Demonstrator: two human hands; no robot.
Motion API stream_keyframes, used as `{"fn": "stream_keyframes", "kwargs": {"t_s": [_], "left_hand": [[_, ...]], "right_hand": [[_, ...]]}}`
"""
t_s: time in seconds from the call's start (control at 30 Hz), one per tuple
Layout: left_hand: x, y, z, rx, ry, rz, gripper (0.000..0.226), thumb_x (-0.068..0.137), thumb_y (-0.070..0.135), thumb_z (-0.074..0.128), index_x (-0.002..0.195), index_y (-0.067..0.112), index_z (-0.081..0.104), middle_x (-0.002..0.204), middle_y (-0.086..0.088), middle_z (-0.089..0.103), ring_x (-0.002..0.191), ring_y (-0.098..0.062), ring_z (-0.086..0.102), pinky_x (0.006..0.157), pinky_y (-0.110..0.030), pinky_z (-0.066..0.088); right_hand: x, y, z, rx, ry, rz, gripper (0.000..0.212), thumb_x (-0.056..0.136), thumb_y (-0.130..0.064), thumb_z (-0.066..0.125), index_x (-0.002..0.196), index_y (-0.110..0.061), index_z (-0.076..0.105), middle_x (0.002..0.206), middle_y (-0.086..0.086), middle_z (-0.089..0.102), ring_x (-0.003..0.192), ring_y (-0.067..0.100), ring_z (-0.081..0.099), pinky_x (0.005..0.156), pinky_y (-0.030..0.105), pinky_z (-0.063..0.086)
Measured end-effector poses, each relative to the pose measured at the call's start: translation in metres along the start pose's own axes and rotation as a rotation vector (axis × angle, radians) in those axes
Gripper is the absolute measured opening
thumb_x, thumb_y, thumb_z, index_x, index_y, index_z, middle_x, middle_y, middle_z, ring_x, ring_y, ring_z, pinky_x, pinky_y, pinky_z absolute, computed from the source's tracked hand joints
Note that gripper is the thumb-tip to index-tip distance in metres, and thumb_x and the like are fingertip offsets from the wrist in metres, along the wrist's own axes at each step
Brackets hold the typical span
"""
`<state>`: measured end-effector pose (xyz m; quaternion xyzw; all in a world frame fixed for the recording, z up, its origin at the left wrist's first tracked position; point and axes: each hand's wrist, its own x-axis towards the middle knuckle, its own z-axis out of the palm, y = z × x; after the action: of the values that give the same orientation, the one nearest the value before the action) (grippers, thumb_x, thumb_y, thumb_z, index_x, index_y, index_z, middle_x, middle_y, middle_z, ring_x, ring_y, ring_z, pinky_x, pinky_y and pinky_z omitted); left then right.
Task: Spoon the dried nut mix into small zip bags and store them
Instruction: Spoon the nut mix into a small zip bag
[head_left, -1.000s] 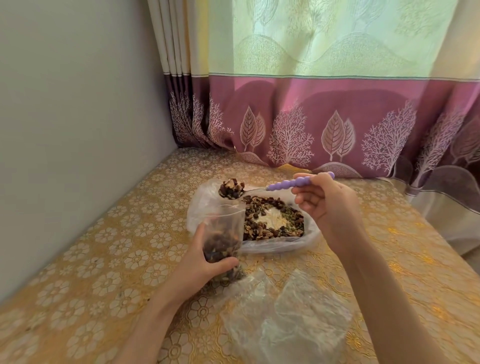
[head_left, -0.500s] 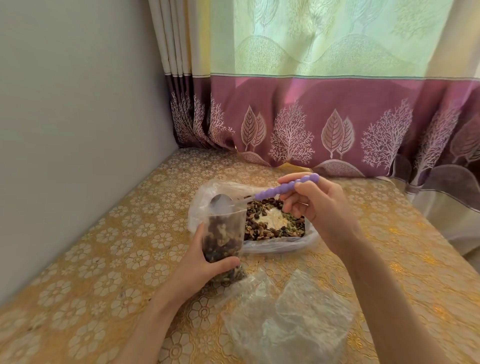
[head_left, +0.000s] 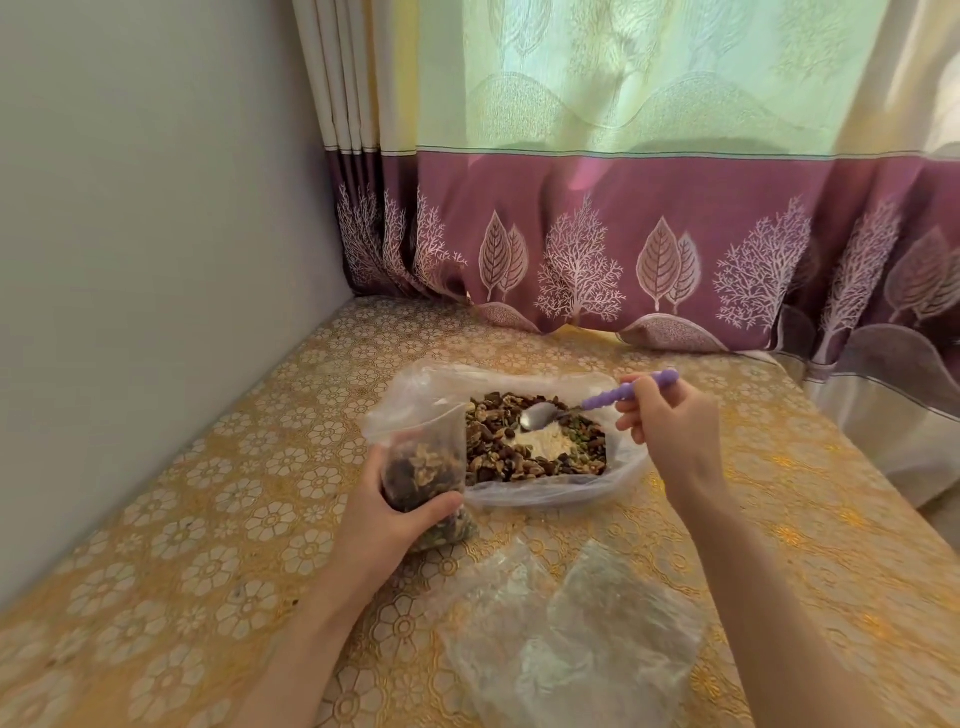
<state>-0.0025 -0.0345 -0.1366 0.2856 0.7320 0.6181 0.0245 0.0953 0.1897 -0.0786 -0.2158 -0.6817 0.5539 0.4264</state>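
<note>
Purple spoon (head_left: 597, 402) now empty over nut mix (head_left: 540, 447).

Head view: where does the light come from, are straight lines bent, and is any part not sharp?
Head view: daylight glows through the pale upper curtain; the wide lens bows the wall edge and the table; the spoon, nut mix and both hands are sharp; the empty bags near the bottom edge look soft and hazy.

No readable text, label, brand, number or sign anywhere. Curtain (head_left: 649, 234) carries only tree and leaf motifs; bench (head_left: 208, 519) cover only flower pattern; clear bags unprinted.
</note>
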Motion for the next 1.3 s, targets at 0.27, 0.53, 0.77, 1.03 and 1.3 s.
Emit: {"fn": "stream_keyframes", "kwargs": {"t_s": [0.27,0.53,0.77,1.03,1.3], "left_hand": [[0.002,-0.005,0.001,0.007,0.007,-0.012,0.059,0.060,0.026,0.082,0.110,0.040,0.052,0.096,0.020,0.061,0.084,0.019,0.056,0.061,0.000,0.042],[0.002,-0.005,0.000,-0.029,-0.007,-0.034,0.063,0.052,0.043,0.077,0.109,0.042,0.051,0.098,0.017,0.060,0.084,0.016,0.057,0.062,-0.004,0.046],[0.004,-0.007,0.000,-0.023,-0.029,-0.048,0.066,0.051,0.047,0.076,0.111,0.048,0.048,0.104,0.015,0.057,0.084,0.016,0.056,0.062,-0.007,0.048],[0.004,-0.010,-0.001,-0.015,-0.040,-0.039,0.066,0.053,0.046,0.077,0.112,0.048,0.048,0.105,0.019,0.057,0.087,0.017,0.056,0.063,-0.005,0.047],[0.003,-0.006,-0.002,0.014,-0.059,-0.040,0.061,0.056,0.056,0.069,0.112,0.048,0.047,0.108,0.021,0.054,0.089,0.018,0.054,0.065,-0.007,0.048]], "right_hand": [[0.007,0.010,-0.010,-0.237,0.018,-0.007,0.035,0.085,-0.010,0.050,0.055,-0.023,0.062,0.052,-0.011,0.065,0.059,0.023,0.048,0.060,0.034,0.044],[0.009,0.018,-0.009,0.045,-0.140,0.215,0.018,0.084,-0.005,0.046,0.073,0.000,0.059,0.065,0.013,0.071,0.047,0.010,0.041,0.040,0.018,0.033],[0.006,0.029,0.001,0.116,-0.190,0.331,0.021,0.087,-0.003,0.041,0.074,-0.002,0.058,0.068,0.017,0.071,0.046,0.011,0.044,0.040,0.018,0.034],[0.013,0.032,-0.010,0.135,-0.038,0.288,0.021,0.086,-0.004,0.043,0.077,0.001,0.062,0.051,0.002,0.065,0.045,0.009,0.045,0.037,0.016,0.034],[0.014,0.015,-0.009,0.359,0.006,0.316,0.024,0.088,-0.004,0.044,0.071,-0.001,0.060,0.053,0.004,0.064,0.046,0.010,0.048,0.043,0.016,0.039]]}}
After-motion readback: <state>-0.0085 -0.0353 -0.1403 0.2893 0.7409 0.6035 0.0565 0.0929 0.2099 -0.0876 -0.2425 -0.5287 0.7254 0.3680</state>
